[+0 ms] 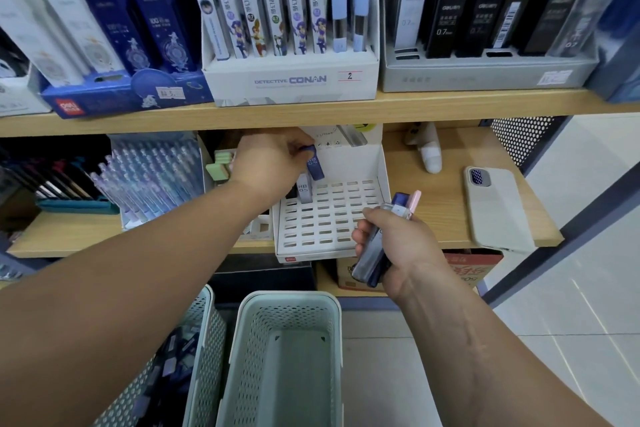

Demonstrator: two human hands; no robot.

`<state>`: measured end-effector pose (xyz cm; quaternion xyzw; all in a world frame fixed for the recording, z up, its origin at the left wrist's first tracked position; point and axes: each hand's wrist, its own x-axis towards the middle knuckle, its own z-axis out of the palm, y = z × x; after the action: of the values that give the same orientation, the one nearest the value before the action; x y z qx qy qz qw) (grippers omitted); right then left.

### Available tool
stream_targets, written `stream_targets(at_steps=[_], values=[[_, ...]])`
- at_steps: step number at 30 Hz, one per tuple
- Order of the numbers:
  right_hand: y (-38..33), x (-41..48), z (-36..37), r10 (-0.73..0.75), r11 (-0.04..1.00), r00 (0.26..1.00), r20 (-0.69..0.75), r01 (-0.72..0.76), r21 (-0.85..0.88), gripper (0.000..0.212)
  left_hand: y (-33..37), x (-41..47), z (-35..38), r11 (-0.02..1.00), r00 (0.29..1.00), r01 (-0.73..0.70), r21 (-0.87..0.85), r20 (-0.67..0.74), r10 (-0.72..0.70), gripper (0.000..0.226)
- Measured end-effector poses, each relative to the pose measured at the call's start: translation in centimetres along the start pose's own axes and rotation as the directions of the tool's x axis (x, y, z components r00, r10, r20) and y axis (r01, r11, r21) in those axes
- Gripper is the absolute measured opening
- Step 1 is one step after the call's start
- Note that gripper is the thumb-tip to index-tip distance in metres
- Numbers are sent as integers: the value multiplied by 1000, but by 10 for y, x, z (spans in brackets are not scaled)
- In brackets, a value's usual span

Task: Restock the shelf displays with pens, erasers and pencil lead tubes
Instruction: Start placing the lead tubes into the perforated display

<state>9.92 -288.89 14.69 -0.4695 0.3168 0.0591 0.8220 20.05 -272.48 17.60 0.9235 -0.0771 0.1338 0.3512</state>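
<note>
- Tubes of pencil lead are being slotted. The left hand (273,163), at centre frame just under the upper shelf board, pinches one blue tube (316,165) by its cap between thumb and fingertips. The tube hangs tilted over the back rows of the white slotted tray (332,222). Gripping the cap likely leaves the lower end free to drop into a slot.
- The right hand (394,246), right of centre at the tray's front corner, curls its fingers round a bundle of spare tubes (375,253). It is held close, seemingly as a ready supply.
- Count in the tray: one seated tube (303,188), marked HB 0.5, stands plainly upright at the back left. A darker shape beside it may be a second.
- Count in the bundle: three caps show (blue, clear and pink). Whether it holds more cannot be told.
- Two baskets sit at the bottom of the frame: the left basket (204,340), holding small packs, and the centre basket (287,298).
- One phone (498,215) lies face down on the shelf at the right, out of the way.
</note>
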Motion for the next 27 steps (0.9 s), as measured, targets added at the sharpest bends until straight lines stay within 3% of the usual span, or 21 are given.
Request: stream_targets(at_steps=[3, 9, 27], values=[[-1, 0, -1, -4, 1000, 1000, 12, 4, 0, 13, 2, 5, 6, 993, 999, 0, 117, 50, -5, 17], [-2, 1, -2, -11, 1000, 1000, 27, 11, -6, 13, 0, 8, 12, 985, 997, 2, 174, 70, -14, 20], [0, 3, 2, -7, 1000, 999, 41, 8, -28, 8, -6, 15, 17, 988, 992, -17, 156, 126, -3, 18]])
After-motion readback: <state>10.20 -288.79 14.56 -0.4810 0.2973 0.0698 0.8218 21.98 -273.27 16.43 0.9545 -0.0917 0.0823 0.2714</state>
